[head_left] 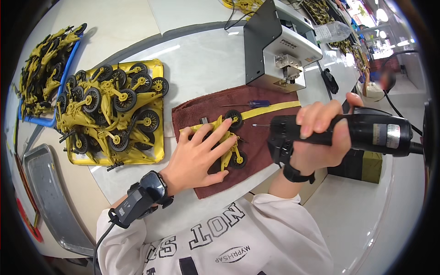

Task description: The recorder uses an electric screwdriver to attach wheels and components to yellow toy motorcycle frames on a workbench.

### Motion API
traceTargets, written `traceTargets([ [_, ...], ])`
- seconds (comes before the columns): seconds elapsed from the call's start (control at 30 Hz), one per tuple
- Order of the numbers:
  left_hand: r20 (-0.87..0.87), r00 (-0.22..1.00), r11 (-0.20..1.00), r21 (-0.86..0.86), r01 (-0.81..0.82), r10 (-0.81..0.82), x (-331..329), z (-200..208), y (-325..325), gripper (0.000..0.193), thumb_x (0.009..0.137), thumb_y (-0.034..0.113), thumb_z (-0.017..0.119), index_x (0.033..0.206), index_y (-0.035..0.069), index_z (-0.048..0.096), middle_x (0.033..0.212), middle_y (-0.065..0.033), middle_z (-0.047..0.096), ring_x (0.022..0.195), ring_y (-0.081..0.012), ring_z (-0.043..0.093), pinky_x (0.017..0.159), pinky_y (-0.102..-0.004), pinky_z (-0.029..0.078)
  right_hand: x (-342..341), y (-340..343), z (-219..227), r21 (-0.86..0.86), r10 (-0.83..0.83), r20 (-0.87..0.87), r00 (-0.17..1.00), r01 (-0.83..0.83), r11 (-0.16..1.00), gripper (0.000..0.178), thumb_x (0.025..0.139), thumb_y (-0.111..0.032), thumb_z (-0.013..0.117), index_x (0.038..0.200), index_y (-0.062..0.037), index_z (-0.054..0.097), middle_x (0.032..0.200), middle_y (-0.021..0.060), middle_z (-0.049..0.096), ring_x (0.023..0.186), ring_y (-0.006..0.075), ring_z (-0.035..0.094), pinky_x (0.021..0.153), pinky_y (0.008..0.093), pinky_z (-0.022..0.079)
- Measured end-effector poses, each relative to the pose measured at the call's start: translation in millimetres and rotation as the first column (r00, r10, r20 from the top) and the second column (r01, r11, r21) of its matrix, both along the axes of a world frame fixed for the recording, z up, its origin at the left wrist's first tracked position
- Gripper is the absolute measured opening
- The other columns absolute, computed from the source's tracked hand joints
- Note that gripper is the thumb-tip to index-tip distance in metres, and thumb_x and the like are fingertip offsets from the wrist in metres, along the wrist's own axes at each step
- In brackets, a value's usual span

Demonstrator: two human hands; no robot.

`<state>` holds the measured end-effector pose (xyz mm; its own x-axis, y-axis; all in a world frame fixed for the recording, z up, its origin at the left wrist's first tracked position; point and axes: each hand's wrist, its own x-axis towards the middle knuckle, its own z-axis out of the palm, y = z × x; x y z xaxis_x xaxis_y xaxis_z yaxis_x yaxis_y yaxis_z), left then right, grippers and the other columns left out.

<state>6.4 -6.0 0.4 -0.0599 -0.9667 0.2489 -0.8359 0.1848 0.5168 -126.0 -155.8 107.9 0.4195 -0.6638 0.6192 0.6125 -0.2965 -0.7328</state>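
Observation:
A yellow-and-black toy motorcycle lies on its side on a dark red towel. My left hand reaches over it, fingers spread and thumb on its near side, holding it against the cloth; much of its body is hidden under the palm. In my right hand is a black electric screwdriver, fingers wrapped around its barrel. Its thin bit points left toward the toy, apart from it. Beyond the toy, a small screwdriver with a blue handle lies on the towel.
A yellow tray piled with similar toys stands at left, with a blue tray of more behind it. An empty grey metal tray lies nearer. A grey boxy machine stands behind the towel, beside a clear plastic bottle.

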Motion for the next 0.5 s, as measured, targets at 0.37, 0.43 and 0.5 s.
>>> traceTargets([
  [0.37, -0.023, 1.000, 1.000, 0.006, -0.004, 0.004, 1, 0, 0, 0.069, 0.062, 0.037, 0.070, 0.124, 0.015, 0.049, 0.141, -0.0096, 0.034, 0.116, -0.0259, 0.041, 0.087, -0.0436, 0.033, 34, 1, -25, 0.101, -0.052, -0.102, 0.993, 0.062, 0.993, 0.049, 0.074, -0.002, 0.052, 0.118, 0.0039, 0.030, 0.063, 0.0076, 0.049, 0.047, 0.0157, 0.048, 0.049, 0.0316, 0.046],
  [0.43, -0.032, 0.999, 1.000, 0.014, -0.001, 0.002, 1, 0, 0, 0.070, 0.061, 0.037, 0.070, 0.124, 0.014, 0.049, 0.141, -0.0097, 0.033, 0.114, -0.0256, 0.042, 0.086, -0.0433, 0.033, 37, 0, -34, 0.092, -0.040, -0.124, 0.992, 0.052, 0.994, 0.046, 0.074, -0.001, 0.052, 0.115, 0.0037, 0.032, 0.063, 0.0072, 0.049, 0.048, 0.0153, 0.048, 0.049, 0.0304, 0.046],
  [0.5, -0.051, 0.999, 1.000, 0.025, 0.000, 0.001, 1, -2, -1, 0.071, 0.060, 0.040, 0.069, 0.124, 0.015, 0.049, 0.142, -0.0091, 0.033, 0.114, -0.0270, 0.042, 0.087, -0.0444, 0.032, 39, -1, -36, 0.113, -0.027, -0.135, 0.990, 0.042, 0.993, 0.043, 0.074, 0.001, 0.052, 0.113, 0.0026, 0.033, 0.064, 0.0074, 0.050, 0.048, 0.0150, 0.048, 0.049, 0.0300, 0.046],
])
